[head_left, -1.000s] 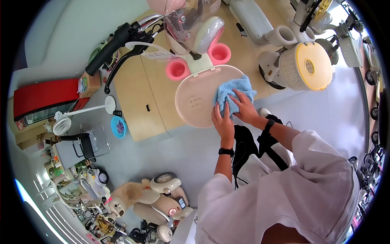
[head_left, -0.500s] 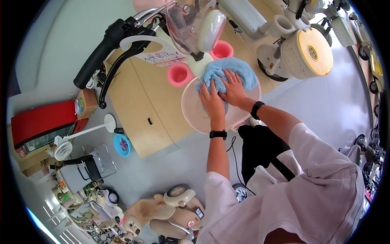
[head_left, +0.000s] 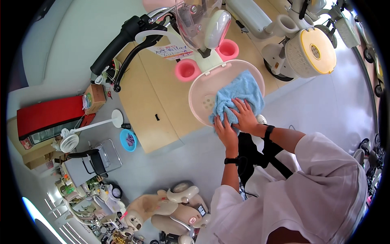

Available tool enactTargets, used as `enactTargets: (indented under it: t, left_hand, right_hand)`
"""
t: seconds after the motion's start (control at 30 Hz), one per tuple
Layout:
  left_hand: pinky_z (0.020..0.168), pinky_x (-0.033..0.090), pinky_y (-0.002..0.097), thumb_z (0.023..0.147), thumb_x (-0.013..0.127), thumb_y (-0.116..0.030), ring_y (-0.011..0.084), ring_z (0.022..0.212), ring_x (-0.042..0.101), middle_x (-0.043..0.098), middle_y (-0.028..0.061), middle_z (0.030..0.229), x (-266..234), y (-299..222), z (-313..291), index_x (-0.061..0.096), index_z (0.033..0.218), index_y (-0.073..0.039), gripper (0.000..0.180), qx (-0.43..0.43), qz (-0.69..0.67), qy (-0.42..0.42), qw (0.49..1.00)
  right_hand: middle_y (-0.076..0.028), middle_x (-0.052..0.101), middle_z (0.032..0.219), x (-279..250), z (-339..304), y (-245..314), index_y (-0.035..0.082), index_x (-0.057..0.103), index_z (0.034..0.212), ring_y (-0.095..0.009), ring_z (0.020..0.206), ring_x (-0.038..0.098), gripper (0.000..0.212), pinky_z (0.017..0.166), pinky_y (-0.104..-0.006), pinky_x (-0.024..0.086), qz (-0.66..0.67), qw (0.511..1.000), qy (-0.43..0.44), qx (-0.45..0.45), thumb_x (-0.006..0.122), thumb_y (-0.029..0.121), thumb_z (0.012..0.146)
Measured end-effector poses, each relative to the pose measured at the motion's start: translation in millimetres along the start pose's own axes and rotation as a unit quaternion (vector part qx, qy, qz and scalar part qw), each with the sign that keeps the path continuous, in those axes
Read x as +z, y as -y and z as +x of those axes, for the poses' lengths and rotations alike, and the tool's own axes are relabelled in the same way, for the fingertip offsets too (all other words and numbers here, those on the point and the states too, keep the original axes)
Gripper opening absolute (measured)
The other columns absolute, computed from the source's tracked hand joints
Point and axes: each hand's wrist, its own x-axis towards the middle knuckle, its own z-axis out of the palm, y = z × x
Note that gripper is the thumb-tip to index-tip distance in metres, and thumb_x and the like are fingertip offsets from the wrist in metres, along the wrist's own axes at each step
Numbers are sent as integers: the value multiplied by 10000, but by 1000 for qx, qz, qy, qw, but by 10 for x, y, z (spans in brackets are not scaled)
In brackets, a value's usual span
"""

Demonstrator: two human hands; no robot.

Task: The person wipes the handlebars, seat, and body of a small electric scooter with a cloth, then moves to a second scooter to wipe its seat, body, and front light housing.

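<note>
A light blue cloth [head_left: 240,90] lies crumpled over the right and near part of a pale pink oval basket lid [head_left: 203,87]. My right hand [head_left: 245,116] rests on the cloth with its fingers spread and stretched out. Beside it, my left hand [head_left: 226,132] lies on the cloth's near-left edge, at the lid's near rim, fingers extended. Several small holes show in the lid's bare left part. A pink cup holder [head_left: 187,70] sits beyond the lid on the left, and another pink cup holder [head_left: 227,50] on the right.
A black handlebar grip [head_left: 107,55] with a brake lever [head_left: 130,57] juts out at the upper left. To the right stands a cream basket with a yellow lid [head_left: 319,49]. A wooden platform [head_left: 150,97] lies below; a blue basin [head_left: 128,140] and a beige scooter [head_left: 174,211] are on the floor.
Both hands have drawn the cloth toward me, from the lid's far side to its near right. The lid's far rim is now uncovered. The whole view has shifted slightly.
</note>
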Motion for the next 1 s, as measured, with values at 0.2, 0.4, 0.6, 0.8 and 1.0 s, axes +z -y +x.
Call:
enactTargets:
  t: [0.2,0.4,0.6,0.8,1.0]
  left_hand:
    - [1078,329,543,838,581,-8,407,1285,418,466,182,1333,-137,418,913,530,1311,-72,480,72,-29,15,997]
    - [1033,391,486,824,580,4,391,1220,469,496,182,1302,-242,643,1129,549,1295,-81,479,146,-66,33,987]
    - [969,441,436,781,587,71,368,1188,503,517,156,1290,-606,779,652,549,1318,-114,570,77,-202,220,951]
    - [977,450,406,758,574,111,365,1173,537,542,154,1272,-1703,817,1238,598,1269,-98,552,165,-362,195,897]
    - [984,449,516,776,695,-35,399,1154,533,540,137,1283,-3079,484,2421,667,1140,-202,401,431,-297,-75,849]
  right_hand:
    - [-164,320,1497,170,703,109,98,499,1346,-346,1412,257,735,1138,-555,214,-18,997,-70,34,753,343,702]
    - [-150,386,1450,285,809,307,75,514,1310,-343,1353,338,712,1109,-522,275,-67,981,-147,103,784,268,680]
    - [-184,536,1213,271,122,855,55,530,1265,-394,1103,523,647,936,-425,465,155,935,-75,310,776,115,670]
    - [-178,528,1232,-529,243,1645,56,537,1268,-360,1107,547,678,935,-391,463,279,924,-179,189,783,18,637]
    - [-204,474,1306,-1623,1128,2565,79,521,1296,-384,1149,534,684,949,-433,458,164,891,-420,-49,812,101,676]
